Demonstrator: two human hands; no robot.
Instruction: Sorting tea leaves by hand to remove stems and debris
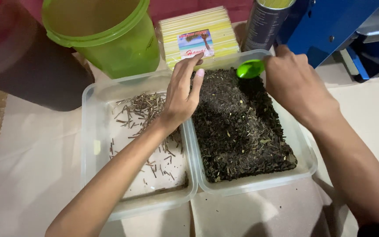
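Bucket [106,35], straws [198,35] behind trays [189,145]

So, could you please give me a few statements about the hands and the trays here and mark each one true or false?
1. The right hand holds a green spoon. True.
2. The right tray is full of dark loose leaves. True.
3. The left tray is packed to the brim. False: it holds only scattered thin stems.
4. The left hand grasps the green bucket. False: it rests over the trays' shared edge, fingers at the leaves.
5. The spoon lies on the cloth. False: it is over the right tray's far end.
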